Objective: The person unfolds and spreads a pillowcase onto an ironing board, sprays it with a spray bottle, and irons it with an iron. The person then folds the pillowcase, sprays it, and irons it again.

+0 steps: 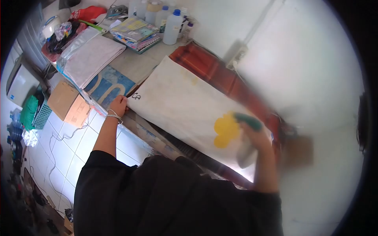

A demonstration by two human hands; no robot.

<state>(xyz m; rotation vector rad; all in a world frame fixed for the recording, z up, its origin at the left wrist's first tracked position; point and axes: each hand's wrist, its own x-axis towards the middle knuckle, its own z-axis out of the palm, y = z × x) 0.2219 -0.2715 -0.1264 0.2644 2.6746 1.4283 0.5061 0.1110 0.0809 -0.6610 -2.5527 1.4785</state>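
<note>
A long white cloth [169,94] lies flat across the work surface, with a yellow flower shape [226,128] near its right end and a small black mark by its left corner. My left hand [118,105] is closed at that left corner, its fingers curled over the cloth's edge. Over the right end, my right hand [254,135] is wrapped round what looks like a clothes iron [248,121] with a green handle. Motion smears this hand and the iron, and the iron's underside is hidden.
A red plaid blanket [204,59] shows beneath the cloth. Behind stand bottles [172,29] and stacked folded fabrics [136,31]. A folded pale cloth [92,59] lies at left. On the floor are a cardboard box [69,102] and cables. A wall socket [238,57] sits beyond the blanket.
</note>
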